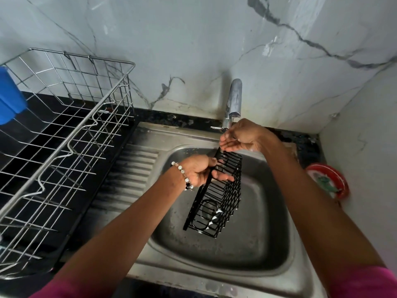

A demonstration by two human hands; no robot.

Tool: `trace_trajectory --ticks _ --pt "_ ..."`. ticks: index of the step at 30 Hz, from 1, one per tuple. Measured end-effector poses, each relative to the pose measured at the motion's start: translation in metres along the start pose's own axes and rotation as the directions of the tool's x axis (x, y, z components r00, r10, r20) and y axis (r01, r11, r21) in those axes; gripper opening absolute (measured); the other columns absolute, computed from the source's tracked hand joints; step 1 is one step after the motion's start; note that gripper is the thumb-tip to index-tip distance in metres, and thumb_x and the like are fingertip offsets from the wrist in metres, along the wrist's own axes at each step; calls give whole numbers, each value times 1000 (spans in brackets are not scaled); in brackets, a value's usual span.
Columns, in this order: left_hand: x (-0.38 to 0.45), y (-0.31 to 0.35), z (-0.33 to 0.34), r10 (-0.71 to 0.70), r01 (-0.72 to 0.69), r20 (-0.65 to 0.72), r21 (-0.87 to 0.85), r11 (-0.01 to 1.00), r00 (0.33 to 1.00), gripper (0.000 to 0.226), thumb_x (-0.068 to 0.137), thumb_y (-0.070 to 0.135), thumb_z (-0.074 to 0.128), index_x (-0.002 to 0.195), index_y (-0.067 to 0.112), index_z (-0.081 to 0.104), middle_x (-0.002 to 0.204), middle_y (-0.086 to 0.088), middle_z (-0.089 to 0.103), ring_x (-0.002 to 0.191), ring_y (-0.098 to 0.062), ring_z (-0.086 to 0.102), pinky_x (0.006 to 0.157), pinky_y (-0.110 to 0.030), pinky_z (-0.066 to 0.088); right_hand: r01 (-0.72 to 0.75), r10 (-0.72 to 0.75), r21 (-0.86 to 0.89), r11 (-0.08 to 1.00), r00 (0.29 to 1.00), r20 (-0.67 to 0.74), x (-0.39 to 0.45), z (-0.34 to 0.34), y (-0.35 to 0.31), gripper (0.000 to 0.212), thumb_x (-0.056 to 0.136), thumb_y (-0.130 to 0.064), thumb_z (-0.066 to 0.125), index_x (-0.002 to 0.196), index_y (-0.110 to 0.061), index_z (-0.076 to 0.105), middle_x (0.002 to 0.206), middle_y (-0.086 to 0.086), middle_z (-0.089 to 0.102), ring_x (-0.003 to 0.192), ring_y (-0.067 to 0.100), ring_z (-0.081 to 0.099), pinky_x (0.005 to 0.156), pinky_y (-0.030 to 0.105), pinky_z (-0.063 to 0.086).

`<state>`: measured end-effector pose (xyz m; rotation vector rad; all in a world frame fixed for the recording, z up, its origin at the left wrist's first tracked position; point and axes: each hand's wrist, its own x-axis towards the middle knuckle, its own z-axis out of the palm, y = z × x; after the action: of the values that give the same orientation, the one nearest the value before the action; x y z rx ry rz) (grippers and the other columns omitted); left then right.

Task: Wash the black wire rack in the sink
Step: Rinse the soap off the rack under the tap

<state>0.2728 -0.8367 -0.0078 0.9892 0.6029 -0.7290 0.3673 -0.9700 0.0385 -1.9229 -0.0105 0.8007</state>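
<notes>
A black wire rack [217,194] hangs tilted over the steel sink [266,250], its lower end carrying white soap suds. My left hand [200,172], with a bead bracelet at the wrist, grips the rack's flat back bar near the upper end. My right hand [240,136] is cupped, palm up, just under the chrome tap's spout [233,100] and right above the rack's top end, fingers apart and holding nothing. I cannot tell whether water runs from the tap.
A large silver wire dish rack [71,134] stands on the black counter at the left, with a blue container [8,97] at its far edge. A red round dish [328,181] sits right of the sink. Marble walls close in behind and on the right.
</notes>
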Motion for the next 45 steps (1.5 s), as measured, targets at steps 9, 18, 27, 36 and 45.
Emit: trace_trajectory --ticks 9,18,27,36,45 --pt "-26 -27 -20 139 -149 64 191 970 988 35 105 12 29 125 16 57 84 -27 71 49 -24 65 40 -20 41 -2 -33 -289 957 993 -115 1 -3 53 58 85 -46 65 135 -21 48 128 -3 50 119 22 50 90 41 46" --pt "-22 -52 -48 61 -83 66 421 903 996 35 104 32 34 125 24 61 119 -14 68 113 -36 62 97 -45 49 316 -374 -572 757 927 17 -10 5 48 60 76 -26 79 130 -13 55 128 7 60 117 22 55 87 23 39" --pt "-9 8 -17 317 -298 -100 167 940 943 52 96 49 42 116 5 62 103 -14 71 93 -28 69 81 -37 56 475 -634 -773 421 763 124 -12 26 46 60 65 -27 84 118 -10 63 107 8 63 100 23 54 84 24 25" --pt "5 25 2 319 -290 -195 162 943 928 33 105 23 34 87 13 60 82 -6 73 53 -8 66 51 -23 30 378 -385 -72 923 905 -181 -16 -1 27 10 86 -7 68 94 -11 71 98 3 71 93 14 64 81 25 52" --pt "14 21 11 264 -215 -217 225 950 940 32 104 24 34 83 15 57 96 -13 72 46 -9 63 47 -22 31 97 -114 267 959 992 49 -25 -12 -11 21 91 16 44 100 12 63 105 33 64 100 38 67 76 36 60"
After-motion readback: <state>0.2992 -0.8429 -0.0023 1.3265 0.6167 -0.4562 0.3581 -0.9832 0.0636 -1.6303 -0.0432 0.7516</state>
